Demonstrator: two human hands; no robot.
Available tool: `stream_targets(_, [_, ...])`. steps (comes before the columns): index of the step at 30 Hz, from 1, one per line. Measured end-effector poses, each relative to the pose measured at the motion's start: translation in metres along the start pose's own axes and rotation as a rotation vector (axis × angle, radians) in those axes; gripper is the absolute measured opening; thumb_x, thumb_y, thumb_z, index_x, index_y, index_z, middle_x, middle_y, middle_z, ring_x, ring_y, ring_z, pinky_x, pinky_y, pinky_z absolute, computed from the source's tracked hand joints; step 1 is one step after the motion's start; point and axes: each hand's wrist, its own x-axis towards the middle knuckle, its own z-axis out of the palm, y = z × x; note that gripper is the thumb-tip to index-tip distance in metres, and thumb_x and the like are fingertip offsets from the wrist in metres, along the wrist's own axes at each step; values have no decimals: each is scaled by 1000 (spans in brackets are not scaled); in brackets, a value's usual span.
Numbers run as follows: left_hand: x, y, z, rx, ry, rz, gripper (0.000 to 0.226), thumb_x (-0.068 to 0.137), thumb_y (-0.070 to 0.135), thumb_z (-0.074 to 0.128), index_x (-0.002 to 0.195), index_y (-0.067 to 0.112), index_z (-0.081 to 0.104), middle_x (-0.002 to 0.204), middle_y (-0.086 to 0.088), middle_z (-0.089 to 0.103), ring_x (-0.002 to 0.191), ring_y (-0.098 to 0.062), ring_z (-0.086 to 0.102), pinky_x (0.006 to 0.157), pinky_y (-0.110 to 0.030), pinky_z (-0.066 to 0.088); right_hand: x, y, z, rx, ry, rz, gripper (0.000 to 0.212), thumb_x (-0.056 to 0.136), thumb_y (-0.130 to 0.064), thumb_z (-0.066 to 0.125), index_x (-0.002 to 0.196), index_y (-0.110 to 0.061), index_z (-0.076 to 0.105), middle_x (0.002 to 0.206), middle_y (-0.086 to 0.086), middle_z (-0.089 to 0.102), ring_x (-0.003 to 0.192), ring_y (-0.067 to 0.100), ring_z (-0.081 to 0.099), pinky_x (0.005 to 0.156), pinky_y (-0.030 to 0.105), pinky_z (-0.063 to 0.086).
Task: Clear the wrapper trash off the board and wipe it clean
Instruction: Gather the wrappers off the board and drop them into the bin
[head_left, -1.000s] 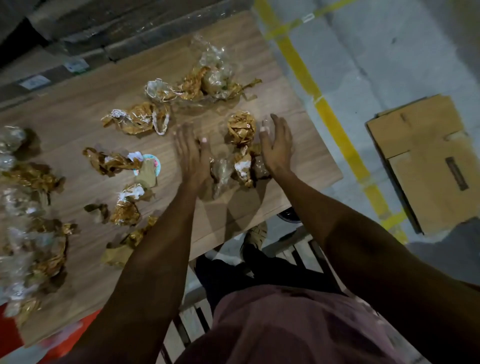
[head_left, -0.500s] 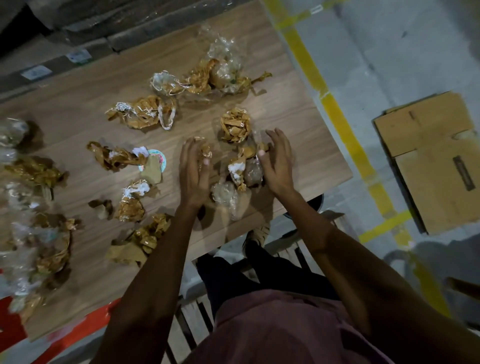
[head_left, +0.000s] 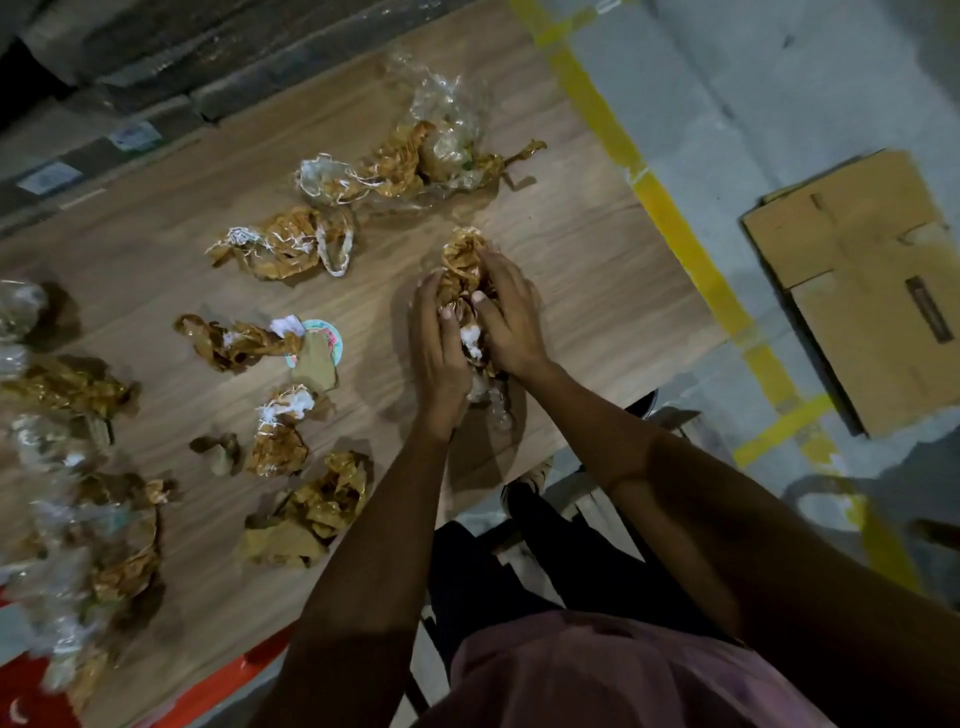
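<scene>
Both hands meet at centre frame on the board (head_left: 597, 270): the left hand (head_left: 439, 353) and right hand (head_left: 511, 322) curl their fingers round one wad (head_left: 462, 265) of crumpled brown and clear wrappers, squeezed between them. More wrappers (head_left: 291, 249) lie scattered to the left. A round label (head_left: 324, 338) at mid-left shows pink print, too blurred to read. A carton (head_left: 862, 280) lies at right.

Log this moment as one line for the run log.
phase: gathering trash | left hand + right hand: gripping wrapper clump | board: many wrappers left | wipe: not started
</scene>
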Motion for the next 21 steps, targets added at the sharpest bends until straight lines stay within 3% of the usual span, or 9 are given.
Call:
stream_targets(4, [4,23,8,-225,117,-131,49,106,21,36,152,4,37,151,-2,41,136,11,41,115,-20,34,-8,-10,10,133,30,149,72,98,-50,42,158,-10,38,140,14,50,132,28,49,113,45,39])
stream_targets(8, [17,33,10,-339,123,-197,51,101,35,40,131,-3,59,127,-9,61,118,-7,59,103,-25,45,-20,-20,15,305,153,273,69,92,-49,45,137,2,61,120,11,45,117,23,51,106,27,43])
stream_targets(11, [20,32,6,-402,75,-186,47,98,36,42,113,-1,66,109,-12,67,103,-15,64,94,-28,49,-29,-25,22,415,290,332,60,90,-43,51,127,2,67,126,14,47,125,25,49,109,28,41])
stream_targets(14, [23,35,4,-466,49,-186,39,98,38,45,103,10,71,105,-23,69,101,-30,64,93,-43,50,-33,-38,24,545,413,423,44,91,-27,55,120,2,70,132,22,53,125,22,52,106,21,43])
stream_targets(18, [21,56,4,-455,-19,-110,34,99,35,44,98,19,74,103,-17,72,100,-36,67,92,-51,52,-39,-58,13,631,588,499,29,86,-23,58,107,-10,73,123,20,64,120,32,60,105,44,50])
stream_targets(21, [12,75,9,-496,-94,-78,32,100,32,46,99,18,75,106,-19,72,103,-43,67,92,-56,53,-50,-69,-4,619,703,541,25,85,-25,59,99,-12,74,113,15,70,111,29,65,97,43,54])
